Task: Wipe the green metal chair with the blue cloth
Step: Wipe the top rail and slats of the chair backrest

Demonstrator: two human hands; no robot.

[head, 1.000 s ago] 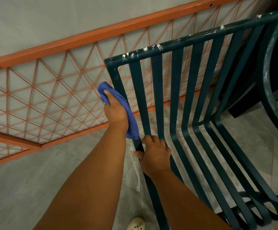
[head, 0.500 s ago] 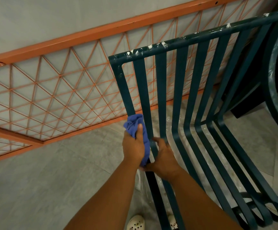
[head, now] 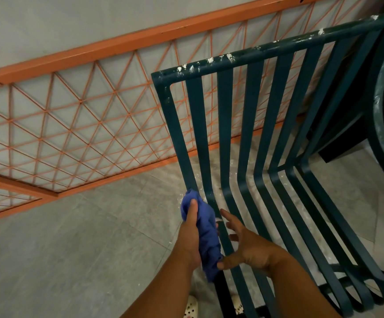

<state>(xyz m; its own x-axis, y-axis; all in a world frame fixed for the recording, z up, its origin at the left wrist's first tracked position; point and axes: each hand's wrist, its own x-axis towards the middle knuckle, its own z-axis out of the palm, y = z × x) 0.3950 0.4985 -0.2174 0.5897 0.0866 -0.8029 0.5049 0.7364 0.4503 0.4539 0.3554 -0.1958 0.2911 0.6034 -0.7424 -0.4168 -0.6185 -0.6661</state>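
The green metal chair (head: 253,111) fills the right half of the view, its slatted back speckled with white paint along the top rail. My left hand (head: 189,237) is wrapped around the blue cloth (head: 205,235), pressing it on the chair's outer left bar just where the back bends into the seat. My right hand (head: 247,246) hovers beside the cloth with fingers spread, the thumb touching the cloth's lower end and holding nothing.
An orange metal lattice railing (head: 76,134) leans against the grey wall behind the chair. Grey floor tiles (head: 71,249) lie to the left. A second green curved chair part (head: 379,115) stands at the right edge. White shoes (head: 189,307) show at the bottom.
My left hand slid the cloth down the outer left bar from the upper back to the seat bend. My right hand let go of the bar and opened its fingers.
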